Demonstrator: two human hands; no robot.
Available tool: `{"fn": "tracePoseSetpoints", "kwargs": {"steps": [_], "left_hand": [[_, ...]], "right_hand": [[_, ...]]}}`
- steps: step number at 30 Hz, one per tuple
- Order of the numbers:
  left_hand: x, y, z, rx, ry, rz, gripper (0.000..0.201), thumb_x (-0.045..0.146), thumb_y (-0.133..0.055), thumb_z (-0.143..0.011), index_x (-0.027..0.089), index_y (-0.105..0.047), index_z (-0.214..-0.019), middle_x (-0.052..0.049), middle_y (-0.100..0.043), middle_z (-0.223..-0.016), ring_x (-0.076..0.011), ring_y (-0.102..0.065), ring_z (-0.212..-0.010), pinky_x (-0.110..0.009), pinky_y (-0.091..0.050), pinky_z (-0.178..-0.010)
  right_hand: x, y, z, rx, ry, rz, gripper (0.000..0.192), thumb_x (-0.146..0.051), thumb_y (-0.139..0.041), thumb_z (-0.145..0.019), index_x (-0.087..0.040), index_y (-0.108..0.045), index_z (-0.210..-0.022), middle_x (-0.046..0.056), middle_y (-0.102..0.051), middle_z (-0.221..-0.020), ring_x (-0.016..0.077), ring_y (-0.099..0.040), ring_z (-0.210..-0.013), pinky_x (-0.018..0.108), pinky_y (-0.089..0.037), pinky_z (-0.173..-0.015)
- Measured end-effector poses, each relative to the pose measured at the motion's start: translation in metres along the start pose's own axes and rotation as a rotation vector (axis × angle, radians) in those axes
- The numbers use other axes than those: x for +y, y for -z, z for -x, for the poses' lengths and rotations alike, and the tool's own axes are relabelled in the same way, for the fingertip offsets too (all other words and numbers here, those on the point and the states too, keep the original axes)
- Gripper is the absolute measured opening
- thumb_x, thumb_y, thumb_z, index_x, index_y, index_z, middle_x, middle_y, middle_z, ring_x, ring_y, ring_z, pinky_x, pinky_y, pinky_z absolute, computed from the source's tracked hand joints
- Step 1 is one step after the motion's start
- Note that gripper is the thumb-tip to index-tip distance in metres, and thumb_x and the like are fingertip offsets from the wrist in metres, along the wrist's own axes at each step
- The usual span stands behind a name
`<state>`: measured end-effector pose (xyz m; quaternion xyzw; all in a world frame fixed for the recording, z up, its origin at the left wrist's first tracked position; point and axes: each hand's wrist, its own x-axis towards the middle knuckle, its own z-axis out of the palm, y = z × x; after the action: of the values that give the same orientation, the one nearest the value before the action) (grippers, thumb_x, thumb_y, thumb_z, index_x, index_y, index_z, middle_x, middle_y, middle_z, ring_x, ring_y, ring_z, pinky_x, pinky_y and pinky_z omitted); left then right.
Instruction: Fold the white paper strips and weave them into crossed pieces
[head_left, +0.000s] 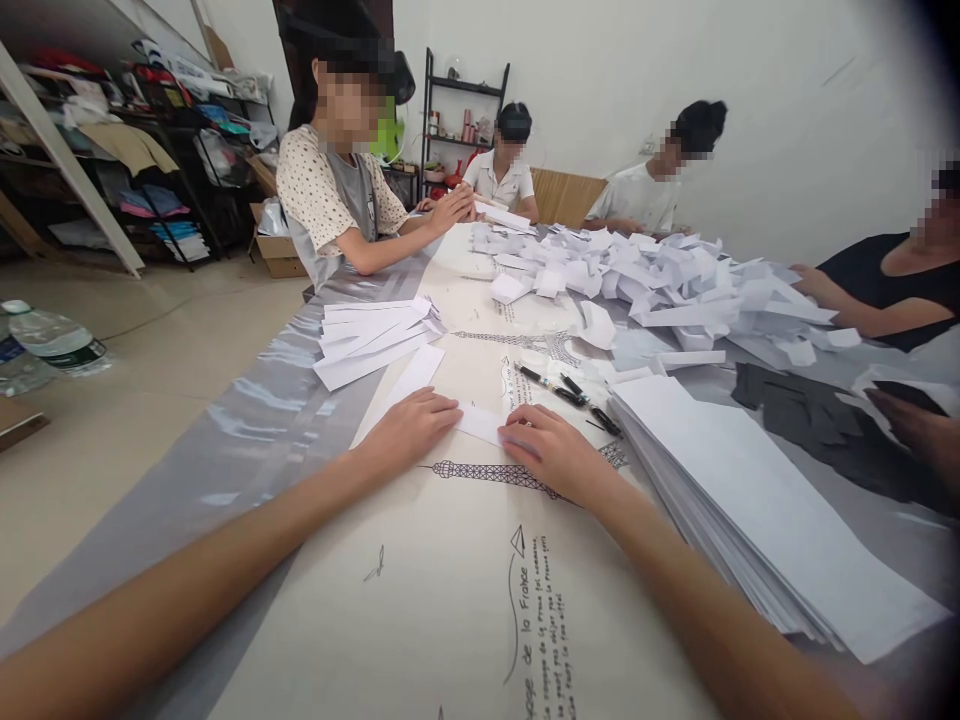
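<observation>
A narrow white paper strip (478,423) spans the gap between my two hands, low over the printed tablecloth. My left hand (411,425) has its fingers closed together on the strip's left end. At the other end, the bent fingers and thumb of my right hand (551,448) hold the strip; its fingertips partly cover that end. Just beyond my left hand lies another white strip (417,370), and behind it is a fanned pile of strips (375,335). Several black pens (574,390) lie beyond my right hand.
A stack of long white paper sheets (750,490) lies right of my right arm. Farther back spreads a large heap of folded paper pieces (637,265). Dark sheets (810,420) lie at the right. Several people sit around the table; one person (349,190) is at the left edge.
</observation>
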<state>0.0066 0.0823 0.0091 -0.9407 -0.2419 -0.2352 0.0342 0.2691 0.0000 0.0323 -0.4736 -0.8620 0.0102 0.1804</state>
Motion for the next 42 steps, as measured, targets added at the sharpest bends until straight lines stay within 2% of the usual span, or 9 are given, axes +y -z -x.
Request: {"fn": "tracePoseSetpoints", "kwargs": {"steps": [8, 12, 15, 18, 21, 27, 31, 36, 42], "left_hand": [[0.0, 0.003, -0.002, 0.017, 0.054, 0.096, 0.033, 0.024, -0.041, -0.108, 0.018, -0.073, -0.106, -0.011, -0.075, -0.114, -0.026, -0.068, -0.108, -0.048, -0.053, -0.098], [0.002, 0.006, -0.004, 0.011, -0.007, 0.07, 0.033, 0.024, -0.039, -0.11, 0.017, -0.071, -0.109, -0.009, -0.075, -0.11, -0.023, -0.069, -0.102, -0.048, -0.049, -0.105], [0.014, 0.009, 0.001, -0.017, -0.043, -0.025, 0.035, 0.026, -0.035, -0.111, 0.013, -0.067, -0.116, -0.013, -0.071, -0.124, -0.025, -0.065, -0.119, -0.049, -0.038, -0.117], [0.033, 0.01, 0.013, -0.047, 0.01, -0.077, 0.044, 0.042, -0.035, -0.111, 0.012, -0.058, -0.134, -0.019, -0.053, -0.151, -0.0321, -0.045, -0.144, -0.052, -0.033, -0.12], [0.043, 0.01, 0.023, -0.128, 0.091, -0.012, 0.061, 0.056, -0.034, -0.108, 0.012, -0.047, -0.148, -0.019, -0.046, -0.157, -0.0348, -0.038, -0.149, -0.05, -0.036, -0.119], [0.032, 0.013, 0.021, -0.211, 0.193, 0.092, 0.055, 0.058, -0.035, -0.107, 0.024, -0.047, -0.149, -0.014, -0.034, -0.165, -0.0383, -0.026, -0.154, -0.054, -0.032, -0.119], [0.026, 0.014, 0.012, -0.193, 0.166, 0.131, 0.047, 0.053, -0.036, -0.109, 0.021, -0.056, -0.137, -0.015, -0.04, -0.16, -0.0365, -0.032, -0.151, -0.054, -0.031, -0.12], [0.021, 0.013, 0.002, -0.108, 0.055, 0.12, 0.04, 0.044, -0.036, -0.11, 0.015, -0.06, -0.124, -0.018, -0.058, -0.138, -0.0332, -0.048, -0.137, -0.051, -0.04, -0.113], [0.014, 0.012, 0.006, -0.102, 0.126, 0.191, 0.04, 0.046, -0.047, -0.106, 0.02, -0.052, -0.136, -0.012, -0.054, -0.145, -0.029, -0.051, -0.134, -0.044, -0.043, -0.111]], "right_hand": [[0.001, -0.002, 0.003, 0.034, 0.022, 0.033, 0.021, -0.026, -0.052, -0.104, -0.025, -0.072, -0.111, 0.01, -0.067, -0.11, 0.0251, -0.063, -0.097, 0.039, -0.055, -0.077], [0.0, -0.003, 0.003, 0.035, 0.052, 0.066, 0.029, -0.025, -0.048, -0.106, -0.027, -0.068, -0.127, 0.01, -0.066, -0.11, 0.0253, -0.062, -0.096, 0.04, -0.056, -0.079], [-0.001, -0.003, 0.003, 0.035, 0.073, 0.079, 0.033, -0.024, -0.046, -0.107, -0.027, -0.065, -0.134, 0.01, -0.065, -0.111, 0.0244, -0.06, -0.094, 0.042, -0.055, -0.084], [-0.003, -0.005, 0.002, 0.037, 0.071, 0.106, 0.033, -0.022, -0.044, -0.107, -0.025, -0.068, -0.13, 0.011, -0.063, -0.111, 0.0238, -0.057, -0.091, 0.042, -0.053, -0.085], [-0.008, -0.004, 0.001, 0.028, 0.041, 0.093, 0.033, -0.022, -0.043, -0.107, -0.023, -0.068, -0.128, 0.012, -0.062, -0.112, 0.025, -0.056, -0.093, 0.043, -0.053, -0.086], [-0.03, 0.006, 0.006, -0.045, -0.067, 0.005, 0.025, -0.021, -0.049, -0.104, -0.024, -0.071, -0.114, 0.012, -0.063, -0.117, 0.0266, -0.057, -0.095, 0.044, -0.055, -0.082], [-0.032, 0.007, 0.009, -0.043, -0.06, -0.076, 0.025, -0.022, -0.051, -0.103, -0.024, -0.073, -0.114, 0.011, -0.065, -0.133, 0.0281, -0.06, -0.101, 0.052, -0.054, -0.092], [-0.023, -0.008, 0.008, 0.0, -0.012, -0.324, 0.031, -0.022, -0.052, -0.103, -0.027, -0.074, -0.124, 0.007, -0.07, -0.131, 0.0297, -0.053, -0.137, 0.054, -0.051, -0.109], [-0.029, -0.022, 0.007, 0.034, -0.013, -0.374, 0.031, -0.024, -0.06, -0.1, -0.028, -0.071, -0.128, 0.008, -0.065, -0.139, 0.0277, -0.059, -0.133, 0.051, -0.05, -0.112]]}}
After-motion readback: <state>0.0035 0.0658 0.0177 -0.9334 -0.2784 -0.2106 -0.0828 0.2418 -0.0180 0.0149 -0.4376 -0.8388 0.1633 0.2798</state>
